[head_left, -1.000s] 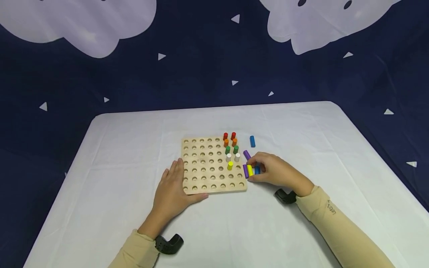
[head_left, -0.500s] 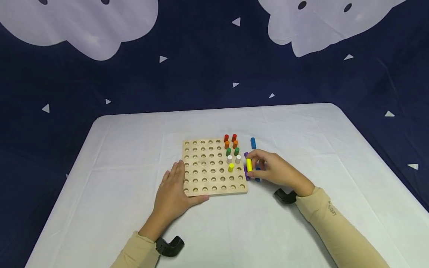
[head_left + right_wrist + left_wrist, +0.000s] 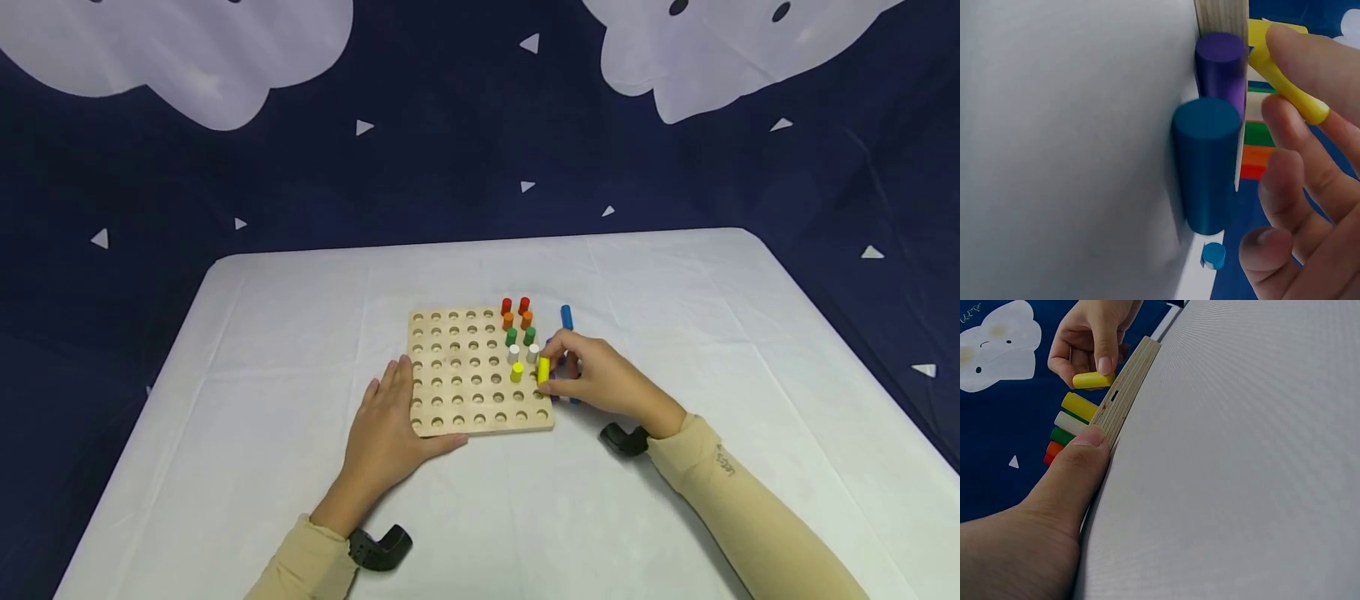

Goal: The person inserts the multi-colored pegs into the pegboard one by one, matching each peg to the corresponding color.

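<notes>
My left hand rests straight-fingered along the left side of a wooden peg board, its thumb pressing the front edge. Between thumb and fingertips, my right hand pinches a yellow peg, held near upright over the board's right edge. Another yellow peg stands in a hole just left of it. Behind stand pairs of white, green, orange and red pegs. Below the right hand, a purple peg and a blue peg lie on the table.
Another blue peg lies beyond the right hand, off the board's far right corner. White cloth covers the table, and a dark blue backdrop hangs behind it. Black wrist cameras sit on both wrists.
My right hand has picked the yellow peg up from beside the purple and blue ones and carried it left to the board's edge. The left hand stays in place.
</notes>
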Available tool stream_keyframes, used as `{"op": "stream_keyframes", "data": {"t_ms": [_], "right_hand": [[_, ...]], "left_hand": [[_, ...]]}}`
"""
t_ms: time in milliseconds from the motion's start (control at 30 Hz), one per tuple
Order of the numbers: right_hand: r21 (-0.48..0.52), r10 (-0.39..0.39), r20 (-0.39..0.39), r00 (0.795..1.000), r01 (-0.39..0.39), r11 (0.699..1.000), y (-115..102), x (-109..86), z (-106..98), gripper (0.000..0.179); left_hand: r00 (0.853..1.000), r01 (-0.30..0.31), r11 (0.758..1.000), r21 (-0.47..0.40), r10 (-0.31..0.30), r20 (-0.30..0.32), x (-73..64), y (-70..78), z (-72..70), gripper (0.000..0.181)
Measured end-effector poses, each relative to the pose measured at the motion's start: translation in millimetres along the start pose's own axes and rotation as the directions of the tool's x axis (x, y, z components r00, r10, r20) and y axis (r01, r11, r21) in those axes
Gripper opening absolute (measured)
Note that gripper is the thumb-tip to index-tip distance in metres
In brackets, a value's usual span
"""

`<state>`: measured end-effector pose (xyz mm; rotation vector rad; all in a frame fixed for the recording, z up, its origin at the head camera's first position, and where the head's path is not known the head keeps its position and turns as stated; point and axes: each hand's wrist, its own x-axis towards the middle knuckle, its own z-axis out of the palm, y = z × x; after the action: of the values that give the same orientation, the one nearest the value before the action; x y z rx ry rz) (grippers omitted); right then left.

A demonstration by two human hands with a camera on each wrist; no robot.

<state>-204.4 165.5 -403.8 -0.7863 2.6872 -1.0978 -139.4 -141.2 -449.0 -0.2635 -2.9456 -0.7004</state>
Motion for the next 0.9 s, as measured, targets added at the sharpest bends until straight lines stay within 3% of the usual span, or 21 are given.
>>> {"op": "stream_keyframes", "data": {"t_ms": [433, 733, 900], "right_hand": [[-0.059, -0.017, -0.039, 0.999, 0.014, 0.998, -2.7, 8.1, 3.2, 0.027], [-0.084, -0.071, -0.024, 0.997, 0.069, 0.994, -3.3, 7.4, 3.5, 0.023], [-0.039, -0.148, 0.001, 0.989, 0.148, 0.988, -1.5, 6.4, 3.3, 0.022]], "left_hand": [[1.0, -0.003, 1.0, 0.002, 0.003, 0.001, 0.6, -0.2, -0.4, 0.136], [1.0, -0.004, 1.0, -0.006, 0.004, 0.001, 0.6, -0.4, 0.1, 0.136], [1.0, 0.0, 1.0, -0.004, 0.0, 0.004, 0.3, -0.2, -0.5, 0.136]]}}
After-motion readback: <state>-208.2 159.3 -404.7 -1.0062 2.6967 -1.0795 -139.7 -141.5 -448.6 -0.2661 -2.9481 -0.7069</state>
